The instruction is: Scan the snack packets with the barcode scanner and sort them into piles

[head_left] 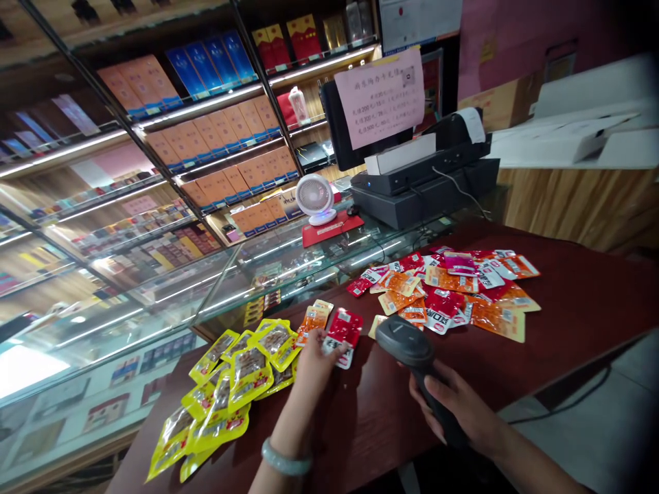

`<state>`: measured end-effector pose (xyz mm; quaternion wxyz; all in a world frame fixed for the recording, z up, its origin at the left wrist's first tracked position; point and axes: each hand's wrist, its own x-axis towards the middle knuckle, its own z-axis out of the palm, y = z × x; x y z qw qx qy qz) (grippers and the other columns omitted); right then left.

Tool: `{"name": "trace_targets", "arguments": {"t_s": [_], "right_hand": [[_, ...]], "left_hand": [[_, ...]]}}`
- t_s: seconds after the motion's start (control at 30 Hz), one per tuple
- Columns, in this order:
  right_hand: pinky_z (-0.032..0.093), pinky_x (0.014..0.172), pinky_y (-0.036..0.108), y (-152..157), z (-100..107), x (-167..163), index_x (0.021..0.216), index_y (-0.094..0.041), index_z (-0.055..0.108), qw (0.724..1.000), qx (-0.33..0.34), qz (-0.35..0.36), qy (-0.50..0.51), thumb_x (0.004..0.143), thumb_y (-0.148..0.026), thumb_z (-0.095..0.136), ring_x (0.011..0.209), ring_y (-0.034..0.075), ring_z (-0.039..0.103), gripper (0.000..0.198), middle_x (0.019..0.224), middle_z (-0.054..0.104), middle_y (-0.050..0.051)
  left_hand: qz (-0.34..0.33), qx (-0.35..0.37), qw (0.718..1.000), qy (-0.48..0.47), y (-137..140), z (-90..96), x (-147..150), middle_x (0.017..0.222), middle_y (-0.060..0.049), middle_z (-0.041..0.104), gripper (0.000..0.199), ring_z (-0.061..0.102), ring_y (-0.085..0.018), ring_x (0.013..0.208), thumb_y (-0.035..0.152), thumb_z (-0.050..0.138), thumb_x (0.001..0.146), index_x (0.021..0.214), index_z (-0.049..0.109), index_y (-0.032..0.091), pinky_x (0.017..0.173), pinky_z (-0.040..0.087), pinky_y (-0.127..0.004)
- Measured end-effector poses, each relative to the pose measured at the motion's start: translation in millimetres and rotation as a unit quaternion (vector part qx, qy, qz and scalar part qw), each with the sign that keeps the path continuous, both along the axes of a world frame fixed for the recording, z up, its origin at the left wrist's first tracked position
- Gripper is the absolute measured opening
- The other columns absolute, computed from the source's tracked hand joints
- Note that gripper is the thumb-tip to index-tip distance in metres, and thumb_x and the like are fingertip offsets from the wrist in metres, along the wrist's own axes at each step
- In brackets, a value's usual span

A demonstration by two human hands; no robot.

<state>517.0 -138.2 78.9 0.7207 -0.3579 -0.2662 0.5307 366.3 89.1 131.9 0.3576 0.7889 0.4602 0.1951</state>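
Observation:
My left hand (316,360), with a pale bangle at the wrist, pinches the lower left edge of a red and white snack packet (344,331). An orange snack packet (313,320) lies right beside those fingers; whether they touch it I cannot tell. My right hand (456,398) is wrapped round the handle of a dark barcode scanner (406,343), its head tilted over the table. Left of my left hand lies a loose pile of yellow snack packets (250,377). Beyond the scanner spreads a heap of red, orange and white packets (447,291).
The packets lie on a dark red tabletop (581,302). Behind it runs a glass display counter (231,288), bearing a small white fan (315,195) on a red mat. A receipt printer (458,134) and a screen with a pink notice (381,96) stand farther back. Shelves of boxes (221,137) line the wall.

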Motion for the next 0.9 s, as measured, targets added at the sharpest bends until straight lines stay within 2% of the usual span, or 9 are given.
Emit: {"name": "trace_targets", "arguments": {"t_s": [0.07,0.13,0.23,0.4,0.5,0.57,0.73,0.8,0.9], "right_hand": [[0.039,0.033,0.013,0,0,0,0.092,-0.018,0.057,1.000,-0.003,0.007,0.003,0.083,-0.055,0.072,0.034,0.002,0.045,0.041,0.064,0.053,-0.008],[0.039,0.033,0.013,0,1,-1,0.091,-0.018,0.057,1.000,-0.003,0.014,0.001,0.081,-0.057,0.073,0.034,0.002,0.044,0.042,0.063,0.052,-0.008],[0.039,0.033,0.012,1,2,-2,0.090,-0.018,0.057,1.000,-0.006,0.015,0.000,0.080,-0.059,0.072,0.034,0.001,0.043,0.045,0.061,0.051,-0.008],[0.034,0.031,0.012,5,5,-2,0.087,-0.019,0.055,1.000,-0.004,0.015,-0.009,0.078,-0.065,0.071,0.031,0.001,0.037,0.049,0.055,0.048,-0.010],[0.031,0.030,0.013,7,4,-3,0.085,-0.020,0.052,1.000,0.000,0.012,-0.020,0.077,-0.067,0.070,0.030,0.002,0.036,0.051,0.052,0.047,-0.011],[0.032,0.031,0.013,8,2,-3,0.087,-0.020,0.052,1.000,-0.007,-0.002,-0.015,0.076,-0.068,0.070,0.031,0.002,0.037,0.052,0.054,0.047,-0.010],[0.033,0.031,0.013,8,2,-3,0.086,-0.021,0.052,1.000,-0.007,0.006,-0.020,0.076,-0.069,0.070,0.031,0.002,0.036,0.052,0.055,0.048,-0.010],[0.032,0.031,0.013,7,4,-3,0.085,-0.021,0.051,1.000,-0.008,0.004,-0.016,0.076,-0.068,0.070,0.031,0.001,0.035,0.052,0.054,0.047,-0.010],[0.032,0.032,0.012,5,7,-4,0.086,-0.021,0.052,1.000,-0.011,0.005,-0.004,0.076,-0.067,0.071,0.031,0.002,0.035,0.051,0.053,0.046,-0.011]], "left_hand": [[0.048,0.096,0.990,0.095,9,14.7,-16,0.096,-0.007,0.070,0.041,0.065,-0.028,0.092,0.044,0.071,0.073,0.103,0.054,0.022,0.082,0.047,-0.038],[0.091,0.216,0.958,0.164,18,26.6,-21,0.114,-0.011,0.067,0.046,0.058,-0.034,0.114,0.048,0.069,0.076,0.112,0.057,0.022,0.096,0.041,-0.047],[0.064,0.302,0.935,0.173,30,30.6,5,0.125,-0.011,0.064,0.046,0.051,-0.033,0.124,0.049,0.064,0.081,0.119,0.060,0.023,0.106,0.034,-0.046],[-0.049,0.293,0.938,0.180,52,9.2,105,0.129,-0.013,0.063,0.051,0.053,-0.029,0.124,0.049,0.057,0.088,0.127,0.060,0.017,0.108,0.035,-0.038],[-0.071,0.259,0.932,0.244,68,0.3,154,0.126,-0.018,0.064,0.051,0.057,-0.031,0.120,0.050,0.050,0.091,0.125,0.062,0.013,0.104,0.040,-0.040],[-0.078,0.234,0.929,0.277,78,-0.2,173,0.126,-0.020,0.064,0.050,0.056,-0.034,0.121,0.053,0.055,0.088,0.118,0.065,0.013,0.100,0.042,-0.042],[-0.094,0.156,0.955,0.234,97,9.4,182,0.119,-0.024,0.066,0.054,0.058,-0.040,0.118,0.038,0.086,0.060,0.102,0.066,0.011,0.098,0.044,-0.046],[-0.098,0.132,0.965,0.204,99,12.7,174,0.111,-0.021,0.070,0.048,0.064,-0.035,0.108,0.030,0.086,0.061,0.100,0.065,0.012,0.093,0.047,-0.041],[-0.095,0.115,0.977,0.152,93,12.1,152,0.106,-0.016,0.072,0.038,0.069,-0.024,0.095,0.028,0.075,0.076,0.109,0.062,0.013,0.084,0.051,-0.032]]}}
